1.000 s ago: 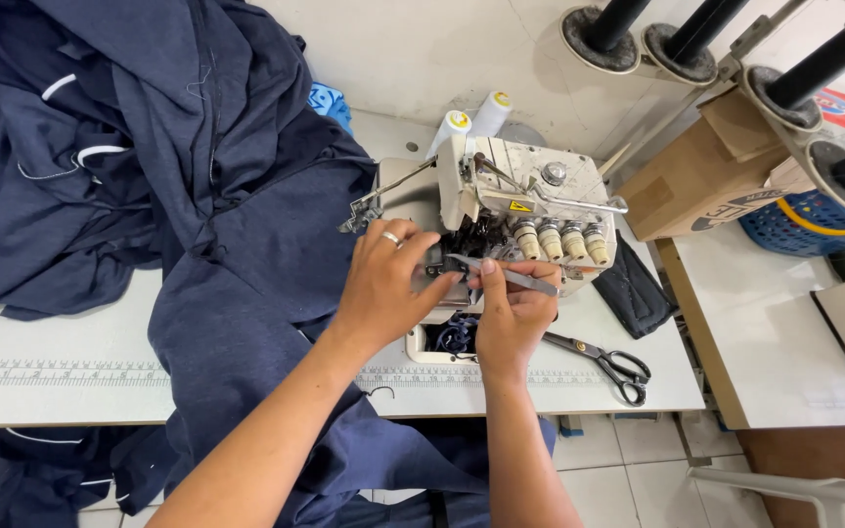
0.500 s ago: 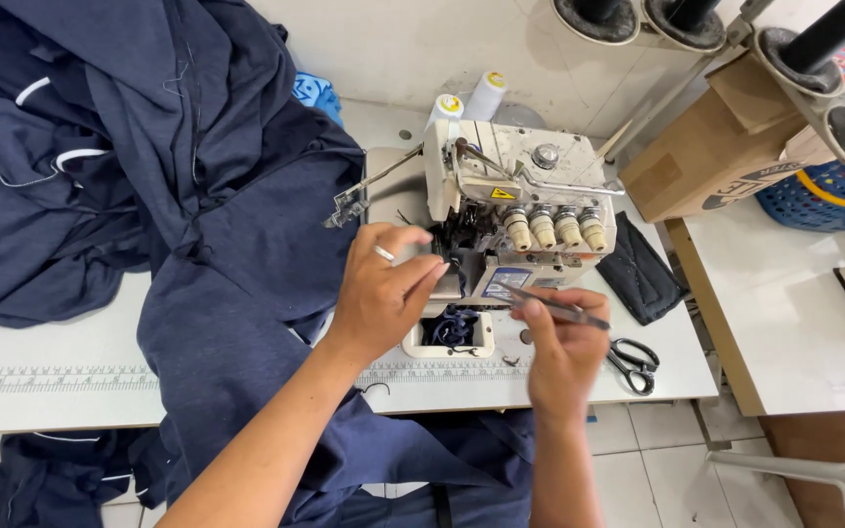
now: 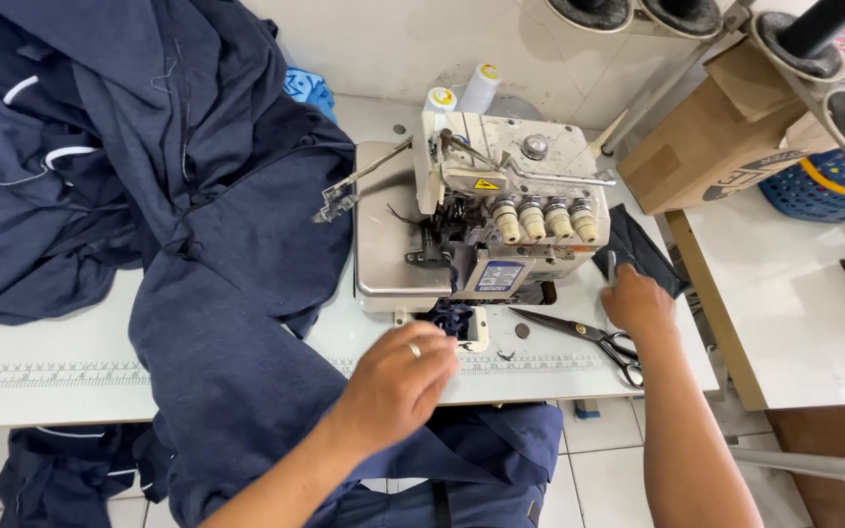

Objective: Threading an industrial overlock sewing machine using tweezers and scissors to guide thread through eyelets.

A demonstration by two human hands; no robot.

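Facing a white worktop (image 3: 41, 342) under tiled wall: overlock machine (image 3: 496, 220) mid-table, navy fabric (image 3: 198, 293) spilling off the front edge. Your left hand (image 3: 398, 381), fingers loosely curled, hovers near it. Your right hand (image 3: 638, 303) pinches something small by the scissors (image 3: 584, 332); hard to identify.

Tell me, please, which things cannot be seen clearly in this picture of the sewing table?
- Head view: the right hand covers whatever its fingers pinch beside the scissors.
- The needle zone of the overlock machine is too dark and small.
- The left hand is blurred.
- The frame edge cuts off the navy fabric pile.
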